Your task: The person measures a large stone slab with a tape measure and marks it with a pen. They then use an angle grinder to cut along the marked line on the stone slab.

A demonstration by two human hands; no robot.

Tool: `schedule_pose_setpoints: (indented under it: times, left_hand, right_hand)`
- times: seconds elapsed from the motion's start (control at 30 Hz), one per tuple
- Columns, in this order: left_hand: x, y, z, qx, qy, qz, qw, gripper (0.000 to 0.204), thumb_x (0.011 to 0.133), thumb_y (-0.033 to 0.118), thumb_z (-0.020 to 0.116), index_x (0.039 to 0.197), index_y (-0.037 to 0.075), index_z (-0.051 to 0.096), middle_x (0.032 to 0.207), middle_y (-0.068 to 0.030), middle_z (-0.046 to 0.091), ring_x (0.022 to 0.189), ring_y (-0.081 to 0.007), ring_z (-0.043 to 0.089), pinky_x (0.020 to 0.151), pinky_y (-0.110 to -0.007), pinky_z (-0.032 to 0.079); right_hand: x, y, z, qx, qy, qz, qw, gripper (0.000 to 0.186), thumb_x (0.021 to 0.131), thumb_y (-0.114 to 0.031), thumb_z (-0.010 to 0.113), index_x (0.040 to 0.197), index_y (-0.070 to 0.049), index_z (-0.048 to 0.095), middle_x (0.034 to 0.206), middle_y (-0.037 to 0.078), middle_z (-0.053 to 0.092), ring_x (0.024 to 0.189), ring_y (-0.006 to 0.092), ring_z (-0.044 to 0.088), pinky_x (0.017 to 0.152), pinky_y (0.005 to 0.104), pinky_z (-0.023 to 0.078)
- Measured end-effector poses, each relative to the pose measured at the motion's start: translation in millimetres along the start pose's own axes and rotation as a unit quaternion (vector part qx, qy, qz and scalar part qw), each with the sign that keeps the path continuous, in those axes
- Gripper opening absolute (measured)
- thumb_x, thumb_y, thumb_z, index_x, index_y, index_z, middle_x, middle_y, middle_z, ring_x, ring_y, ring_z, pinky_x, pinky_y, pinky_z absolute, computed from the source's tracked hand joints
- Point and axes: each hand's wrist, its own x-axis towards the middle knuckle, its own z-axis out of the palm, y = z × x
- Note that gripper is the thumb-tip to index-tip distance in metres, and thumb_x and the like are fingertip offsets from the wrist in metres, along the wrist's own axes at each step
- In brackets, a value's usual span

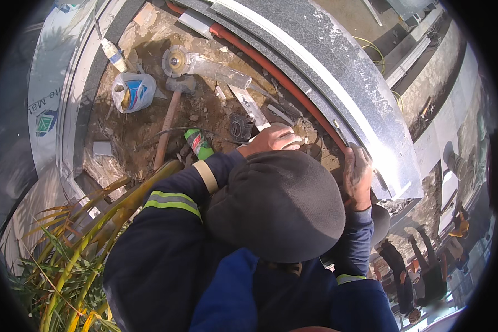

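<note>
My left hand (274, 138) is curled closed low over the dirt, with its fingertips hidden. Beside it, a pale flat strip with dark marks (248, 105) reaches the fingers; whether they hold it is unclear. My right hand (358, 172) grips the edge of a curved grey stone slab (337, 61), fingers bent against its side. An orange pipe (276, 72) runs along the slab to that hand. Between my arms a rounded dark grey cloth-covered shape (279, 205) hides part of the ground. A green bottle (199, 145) lies by my left sleeve.
In the dirt lie an angle grinder (218, 72), a wooden-handled hammer (167, 124) and a white plastic bag (141, 94). A cable connector (114, 55) rests at the left stone edge. Palm fronds (72, 265) fill the lower left. Several people (426, 271) stand at the lower right.
</note>
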Motion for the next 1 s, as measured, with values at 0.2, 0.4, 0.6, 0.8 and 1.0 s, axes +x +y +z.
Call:
schedule_pose_setpoints:
  times: [0.2, 0.4, 0.6, 0.8, 1.0]
  left_hand:
    - [-27.9, -12.2, -27.7, 0.028, 0.020, -0.160, 0.986, 0.015, 0.094, 0.009, 0.065, 0.108, 0.003, 0.067, 0.097, -0.0140, 0.067, 0.089, -0.0350, 0.069, 0.077, -0.046, 0.056]
    - [-55.8, -21.6, -41.2, 0.172, 0.059, -0.204, 0.962, 0.042, 0.086, 0.020, 0.075, 0.120, 0.001, 0.059, 0.122, -0.0188, 0.058, 0.113, -0.0400, 0.057, 0.097, -0.049, 0.045]
    - [-74.9, -24.4, -62.0, 0.280, -0.070, -0.406, 0.867, 0.089, 0.074, 0.042, 0.086, 0.144, 0.001, 0.049, 0.133, -0.0199, 0.053, 0.124, -0.0373, 0.050, 0.101, -0.050, 0.041]
    - [-75.3, -32.7, -49.0, 0.218, -0.096, -0.432, 0.870, 0.081, 0.080, 0.048, 0.083, 0.143, 0.004, 0.057, 0.130, -0.0263, 0.054, 0.122, -0.0444, 0.053, 0.103, -0.054, 0.044]
    - [-100.5, -50.9, -46.9, 0.123, -0.044, -0.485, 0.865, 0.087, 0.076, 0.063, 0.081, 0.138, 0.006, 0.060, 0.125, -0.0310, 0.056, 0.117, -0.0469, 0.057, 0.101, -0.057, 0.045]
  right_hand:
    - [-3.6, 12.2, -2.7, 0.019, 0.009, 0.035, 0.999, 0.030, 0.102, -0.009, 0.055, 0.125, 0.007, 0.066, 0.097, 0.024, 0.068, 0.087, 0.0373, 0.068, 0.084, 0.0422, 0.053]
    - [-1.3, 13.6, 3.2, 0.019, 0.012, 0.069, 0.997, 0.033, 0.099, -0.006, 0.056, 0.126, 0.006, 0.068, 0.101, 0.024, 0.068, 0.093, 0.0343, 0.068, 0.088, 0.0407, 0.053]
    - [4.9, 6.3, 8.3, -0.014, -0.022, 0.047, 0.999, 0.034, 0.098, -0.006, 0.057, 0.128, 0.006, 0.068, 0.105, 0.024, 0.070, 0.096, 0.0367, 0.069, 0.090, 0.0419, 0.053]
    - [-1.9, 13.7, 10.2, 0.005, 0.014, 0.030, 0.999, 0.035, 0.097, -0.004, 0.055, 0.128, 0.006, 0.067, 0.106, 0.027, 0.069, 0.096, 0.0406, 0.068, 0.087, 0.0453, 0.053]
    - [14.2, 11.6, 10.1, 0.014, -0.023, 0.010, 1.000, 0.033, 0.094, -0.009, 0.061, 0.124, 0.000, 0.069, 0.107, 0.028, 0.069, 0.097, 0.0483, 0.068, 0.082, 0.0515, 0.055]
